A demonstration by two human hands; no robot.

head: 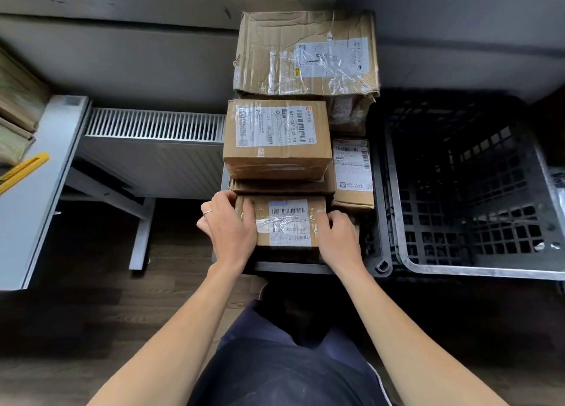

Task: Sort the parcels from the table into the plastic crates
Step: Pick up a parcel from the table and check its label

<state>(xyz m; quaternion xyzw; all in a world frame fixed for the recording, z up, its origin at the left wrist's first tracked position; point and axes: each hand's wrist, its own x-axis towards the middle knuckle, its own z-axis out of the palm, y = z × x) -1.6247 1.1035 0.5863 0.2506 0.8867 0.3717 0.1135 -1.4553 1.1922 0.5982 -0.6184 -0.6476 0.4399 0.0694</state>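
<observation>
Left hand [227, 228] and right hand [336, 237] clasp the nearest parcel [287, 222]; other parcels [276, 139] stacked beyond, right crate [477, 272] nearly empty, so much sorting seems left.

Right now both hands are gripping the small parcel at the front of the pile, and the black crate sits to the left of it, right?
Not quite: the head view shows the black crate to the right of the pile, not the left. The rest holds: the left hand and the right hand both grip the small parcel at the front.
</observation>
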